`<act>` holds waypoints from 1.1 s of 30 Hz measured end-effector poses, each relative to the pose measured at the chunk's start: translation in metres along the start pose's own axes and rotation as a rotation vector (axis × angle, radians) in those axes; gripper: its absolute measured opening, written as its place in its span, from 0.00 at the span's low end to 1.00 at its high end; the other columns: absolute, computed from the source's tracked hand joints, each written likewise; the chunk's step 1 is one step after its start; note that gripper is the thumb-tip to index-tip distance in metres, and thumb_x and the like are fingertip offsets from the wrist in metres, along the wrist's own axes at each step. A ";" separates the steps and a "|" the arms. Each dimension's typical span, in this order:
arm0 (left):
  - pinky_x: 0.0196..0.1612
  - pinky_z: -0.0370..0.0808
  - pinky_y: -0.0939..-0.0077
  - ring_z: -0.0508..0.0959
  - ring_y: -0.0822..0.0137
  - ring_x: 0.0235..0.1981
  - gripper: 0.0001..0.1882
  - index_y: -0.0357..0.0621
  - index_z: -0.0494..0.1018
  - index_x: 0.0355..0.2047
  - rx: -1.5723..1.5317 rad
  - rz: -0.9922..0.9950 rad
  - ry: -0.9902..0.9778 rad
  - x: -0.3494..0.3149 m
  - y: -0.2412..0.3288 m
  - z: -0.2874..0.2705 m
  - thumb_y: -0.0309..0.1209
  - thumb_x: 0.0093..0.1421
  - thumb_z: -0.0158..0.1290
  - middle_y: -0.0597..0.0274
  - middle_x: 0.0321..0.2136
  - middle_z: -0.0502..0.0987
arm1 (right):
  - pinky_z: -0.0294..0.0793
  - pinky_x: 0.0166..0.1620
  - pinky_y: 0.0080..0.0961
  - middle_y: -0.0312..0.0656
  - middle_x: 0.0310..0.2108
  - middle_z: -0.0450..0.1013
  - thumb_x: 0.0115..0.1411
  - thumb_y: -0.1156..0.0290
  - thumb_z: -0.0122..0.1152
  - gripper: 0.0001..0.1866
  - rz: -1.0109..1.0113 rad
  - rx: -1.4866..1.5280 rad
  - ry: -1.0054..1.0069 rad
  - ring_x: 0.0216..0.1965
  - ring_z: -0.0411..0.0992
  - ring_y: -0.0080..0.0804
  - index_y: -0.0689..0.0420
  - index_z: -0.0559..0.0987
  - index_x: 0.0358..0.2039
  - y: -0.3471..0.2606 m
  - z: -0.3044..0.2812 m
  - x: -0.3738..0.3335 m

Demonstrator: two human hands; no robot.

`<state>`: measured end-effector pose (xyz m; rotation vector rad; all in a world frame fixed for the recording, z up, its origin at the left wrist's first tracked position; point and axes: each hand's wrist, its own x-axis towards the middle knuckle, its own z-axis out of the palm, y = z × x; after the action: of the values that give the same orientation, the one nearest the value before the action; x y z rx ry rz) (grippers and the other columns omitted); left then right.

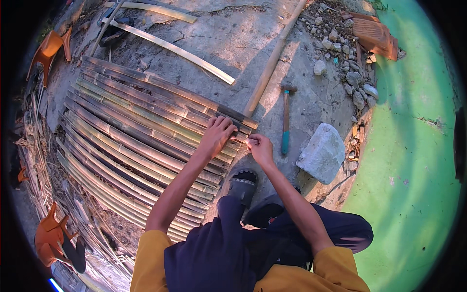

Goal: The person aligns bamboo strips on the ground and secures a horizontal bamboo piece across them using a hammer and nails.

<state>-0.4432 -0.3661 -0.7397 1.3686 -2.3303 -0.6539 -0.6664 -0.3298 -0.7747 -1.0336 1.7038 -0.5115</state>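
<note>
A row of split bamboo slats (146,141) lies on the ground before me, set side by side like a panel. Near its right end my left hand (217,135) is closed, fingers bent down and gripping a slat. Just past the slat ends, my right hand (260,150) pinches something small that its fingers mostly hide. The two hands are close together, a short gap apart. A hammer (286,119) with a wood and teal handle lies to the right of the panel, touched by neither hand.
A long wooden pole (275,58) reaches away beyond the slats. Loose bamboo strips (170,47) lie at the far left. A large pale stone block (322,153) sits right of my feet, beside rubble (354,78) and green ground (408,185). Orange plastic chairs (50,238) stand left.
</note>
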 end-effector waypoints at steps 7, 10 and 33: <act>0.60 0.65 0.58 0.72 0.58 0.54 0.15 0.51 0.77 0.45 -0.030 -0.038 -0.017 -0.002 0.000 -0.003 0.37 0.60 0.63 0.63 0.44 0.74 | 0.76 0.31 0.21 0.38 0.32 0.79 0.68 0.77 0.67 0.06 0.365 0.372 -0.386 0.30 0.76 0.22 0.67 0.84 0.40 -0.019 0.000 -0.017; 0.59 0.65 0.59 0.72 0.58 0.54 0.15 0.51 0.77 0.44 -0.047 -0.035 -0.024 0.001 0.001 -0.004 0.37 0.58 0.64 0.63 0.44 0.74 | 0.76 0.31 0.21 0.38 0.31 0.79 0.68 0.76 0.67 0.06 0.393 0.389 -0.297 0.28 0.76 0.23 0.67 0.84 0.40 -0.022 0.007 -0.025; 0.54 0.67 0.62 0.73 0.59 0.48 0.10 0.49 0.80 0.33 -0.117 -0.143 0.088 0.003 0.008 0.002 0.25 0.48 0.64 0.67 0.37 0.77 | 0.76 0.33 0.19 0.34 0.29 0.78 0.69 0.73 0.68 0.08 0.307 0.383 -0.150 0.27 0.73 0.19 0.66 0.83 0.41 -0.007 0.029 -0.037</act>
<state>-0.4513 -0.3650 -0.7362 1.4892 -2.1064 -0.7439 -0.6341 -0.2986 -0.7601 -0.5123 1.5193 -0.5196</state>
